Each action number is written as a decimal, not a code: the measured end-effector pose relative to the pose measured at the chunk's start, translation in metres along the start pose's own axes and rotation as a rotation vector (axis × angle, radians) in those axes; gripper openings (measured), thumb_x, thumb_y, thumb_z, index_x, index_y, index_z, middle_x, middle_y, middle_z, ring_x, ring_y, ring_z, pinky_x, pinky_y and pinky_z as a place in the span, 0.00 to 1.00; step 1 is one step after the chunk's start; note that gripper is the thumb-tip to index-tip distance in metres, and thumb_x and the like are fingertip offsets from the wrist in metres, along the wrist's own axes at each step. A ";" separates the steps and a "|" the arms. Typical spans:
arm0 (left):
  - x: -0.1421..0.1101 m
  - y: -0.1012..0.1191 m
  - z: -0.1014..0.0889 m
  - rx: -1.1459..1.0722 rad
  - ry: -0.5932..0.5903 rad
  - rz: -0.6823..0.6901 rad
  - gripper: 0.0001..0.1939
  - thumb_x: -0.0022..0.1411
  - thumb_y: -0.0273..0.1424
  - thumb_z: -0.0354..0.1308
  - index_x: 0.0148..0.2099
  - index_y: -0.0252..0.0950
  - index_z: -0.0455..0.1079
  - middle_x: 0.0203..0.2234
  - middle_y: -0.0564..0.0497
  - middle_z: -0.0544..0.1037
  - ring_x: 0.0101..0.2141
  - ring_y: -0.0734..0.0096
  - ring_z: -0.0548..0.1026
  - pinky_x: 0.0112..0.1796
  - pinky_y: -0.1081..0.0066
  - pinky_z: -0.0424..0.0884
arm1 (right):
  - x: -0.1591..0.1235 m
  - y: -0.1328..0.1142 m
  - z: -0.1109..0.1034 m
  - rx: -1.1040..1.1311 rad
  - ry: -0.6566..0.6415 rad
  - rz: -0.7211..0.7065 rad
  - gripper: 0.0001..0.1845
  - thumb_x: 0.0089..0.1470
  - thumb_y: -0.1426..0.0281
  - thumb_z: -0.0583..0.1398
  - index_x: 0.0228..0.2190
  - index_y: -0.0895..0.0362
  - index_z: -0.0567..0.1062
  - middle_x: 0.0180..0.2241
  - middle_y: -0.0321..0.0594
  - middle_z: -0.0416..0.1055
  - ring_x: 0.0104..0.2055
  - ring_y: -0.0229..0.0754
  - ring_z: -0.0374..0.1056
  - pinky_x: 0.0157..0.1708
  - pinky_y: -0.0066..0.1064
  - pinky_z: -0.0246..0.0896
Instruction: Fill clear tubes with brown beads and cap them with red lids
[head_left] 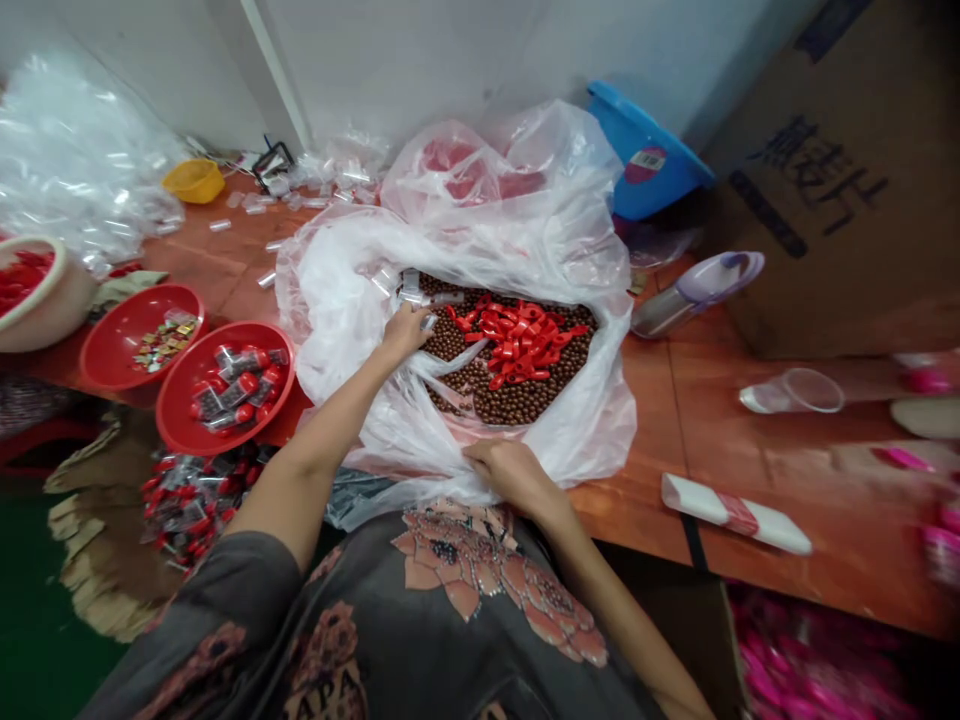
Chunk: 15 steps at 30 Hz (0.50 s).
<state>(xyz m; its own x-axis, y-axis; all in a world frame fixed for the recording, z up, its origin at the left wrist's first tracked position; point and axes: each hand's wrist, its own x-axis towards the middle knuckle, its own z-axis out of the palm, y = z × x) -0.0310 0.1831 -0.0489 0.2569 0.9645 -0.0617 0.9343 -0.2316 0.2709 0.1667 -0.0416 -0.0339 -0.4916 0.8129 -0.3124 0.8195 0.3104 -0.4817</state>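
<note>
Firstly, the right hand [510, 478] is gripping a fold of the large clear plastic bag [337, 310], fingers curled over the near edge, and this grip appears to be keeping the mouth rolled back. The left hand [407, 335] is reaching over the bag's inner edge, just beside a few clear plastic tubes [411, 287]; whether it is closed on one cannot be told. Between the hands, brown round sweets [517, 400] are filling the bag's opening, with red plastic strips [521, 345] heaped on top, both lying exposed because the film is folded away. Beyond the left hand, a red bowl [169, 395] holding wrapped sweets and a second red bowl [112, 330] are sitting within arm's reach on the orange tabletop [675, 520]. Past the right hand, a blue basin [645, 150] and a cardboard carton [847, 200] are standing against the wall.
</note>
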 end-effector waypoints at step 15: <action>-0.106 0.031 0.002 -0.361 -0.205 0.411 0.17 0.65 0.37 0.53 0.54 0.39 0.69 0.38 0.47 0.78 0.39 0.62 0.76 0.42 0.67 0.69 | -0.057 0.073 0.009 -0.246 0.132 0.208 0.55 0.45 0.54 0.68 0.68 0.52 0.51 0.68 0.52 0.52 0.70 0.70 0.39 0.63 0.69 0.32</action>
<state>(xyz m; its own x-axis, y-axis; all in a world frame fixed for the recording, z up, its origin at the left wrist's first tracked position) -0.0284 0.0732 -0.0356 0.6566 0.7520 -0.0577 0.6140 -0.4885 0.6199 0.2515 -0.0697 -0.0587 -0.2776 0.9230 -0.2666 0.9525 0.2282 -0.2016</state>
